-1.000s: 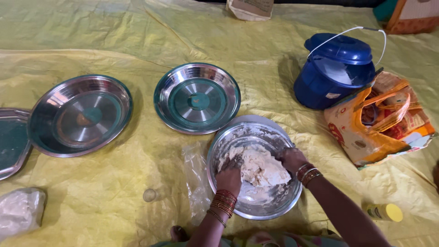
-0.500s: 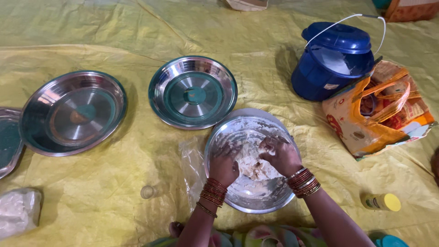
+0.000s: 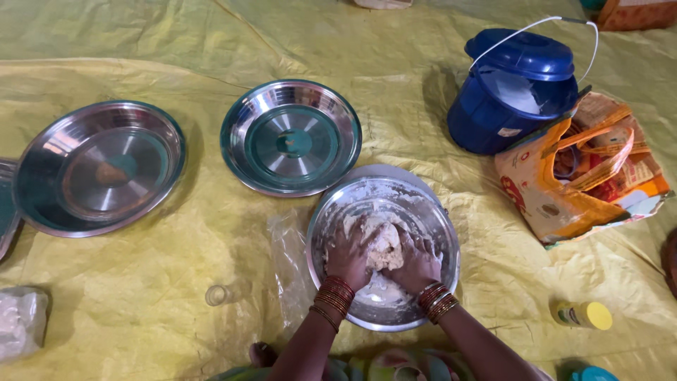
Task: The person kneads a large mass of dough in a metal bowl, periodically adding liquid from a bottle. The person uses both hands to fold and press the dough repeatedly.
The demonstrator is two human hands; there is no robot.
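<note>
A steel mixing bowl (image 3: 430,212) sits on the yellow sheet in front of me, its inside smeared with flour. A pale lump of dough (image 3: 385,245) lies in it. My left hand (image 3: 348,252) presses on the dough's left side and my right hand (image 3: 417,262) on its right side, fingers wrapped over it. Both wrists carry red and gold bangles.
Two empty steel plates (image 3: 290,135) (image 3: 99,166) lie beyond and to the left. A blue lidded container (image 3: 515,92) and an orange flour bag (image 3: 585,176) stand at the right. A small yellow-capped bottle (image 3: 582,315), a clear plastic bag (image 3: 290,261), a clear lid (image 3: 217,294) and a white pouch (image 3: 21,322) lie nearby.
Both hands have come together over the dough, which is now gathered into one lump. The view has shifted slightly.
</note>
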